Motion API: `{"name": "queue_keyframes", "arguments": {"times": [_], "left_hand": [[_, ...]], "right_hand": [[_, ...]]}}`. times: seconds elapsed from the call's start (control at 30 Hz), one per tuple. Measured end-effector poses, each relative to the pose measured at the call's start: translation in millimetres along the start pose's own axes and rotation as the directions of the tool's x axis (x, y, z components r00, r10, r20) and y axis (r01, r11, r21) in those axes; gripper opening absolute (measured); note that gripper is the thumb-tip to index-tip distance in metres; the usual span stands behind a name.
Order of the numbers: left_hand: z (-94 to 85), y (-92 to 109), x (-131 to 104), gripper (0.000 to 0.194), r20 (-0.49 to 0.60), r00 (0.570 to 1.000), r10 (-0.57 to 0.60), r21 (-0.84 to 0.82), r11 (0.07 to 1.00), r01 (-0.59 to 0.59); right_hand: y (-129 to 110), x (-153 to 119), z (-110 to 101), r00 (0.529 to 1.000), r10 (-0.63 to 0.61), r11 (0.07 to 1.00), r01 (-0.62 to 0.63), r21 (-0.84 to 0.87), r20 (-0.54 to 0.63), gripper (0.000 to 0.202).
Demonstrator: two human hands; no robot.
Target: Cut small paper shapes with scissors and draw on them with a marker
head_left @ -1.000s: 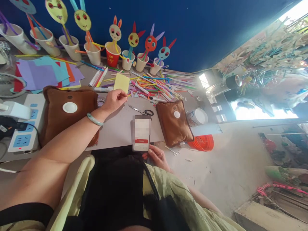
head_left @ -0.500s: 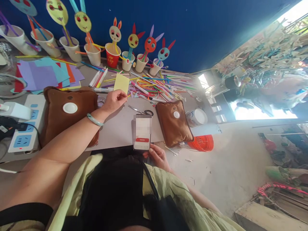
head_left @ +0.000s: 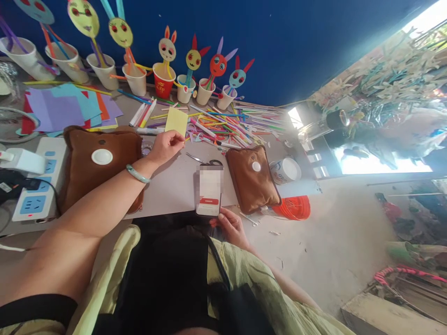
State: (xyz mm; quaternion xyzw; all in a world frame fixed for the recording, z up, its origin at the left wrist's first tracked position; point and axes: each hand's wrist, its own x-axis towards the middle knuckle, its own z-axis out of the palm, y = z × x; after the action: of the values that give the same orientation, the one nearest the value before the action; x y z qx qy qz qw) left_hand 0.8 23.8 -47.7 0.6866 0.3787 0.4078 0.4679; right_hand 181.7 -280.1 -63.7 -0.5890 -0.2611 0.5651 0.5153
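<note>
My left hand (head_left: 169, 146), with a jade bangle (head_left: 137, 173) on the wrist, is closed over the table. Its thumb and fingertips meet by the lower edge of a yellow sheet of paper (head_left: 177, 121); whatever they may pinch is too small to tell. At the table's front edge my right hand (head_left: 233, 227) grips a smartphone (head_left: 208, 190) by its lower right corner. The phone's screen is lit, with a red button low on it and blurred patches above. Just beyond the phone lies a pair of scissors (head_left: 206, 161), partly covered by it.
Brown hot water bags (head_left: 249, 179) lie on both sides. A power strip (head_left: 38, 186) stands at left. Paper cups (head_left: 134, 79) with puppet figures line the blue wall. Coloured sticks (head_left: 226, 125), markers (head_left: 143, 113) and paper sheets (head_left: 59, 107) cover the back. An orange bucket (head_left: 295, 208) is right.
The phone has shifted slightly to the right and tilted in my right hand. The cloth edge near my left elbow has moved a little. My left hand stays in place.
</note>
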Motion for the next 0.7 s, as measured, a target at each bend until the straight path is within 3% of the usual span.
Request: {"name": "queue_keyframes", "arguments": {"times": [0.7], "left_hand": [[0.3, -1.6, -0.2, 0.011, 0.006, 1.0, -0.029, -0.013, 1.0, 0.029]], "right_hand": [[-13.7, 0.1, -2.9, 0.996, 0.001, 1.0, -0.003, -0.017, -0.084, 0.041]]}}
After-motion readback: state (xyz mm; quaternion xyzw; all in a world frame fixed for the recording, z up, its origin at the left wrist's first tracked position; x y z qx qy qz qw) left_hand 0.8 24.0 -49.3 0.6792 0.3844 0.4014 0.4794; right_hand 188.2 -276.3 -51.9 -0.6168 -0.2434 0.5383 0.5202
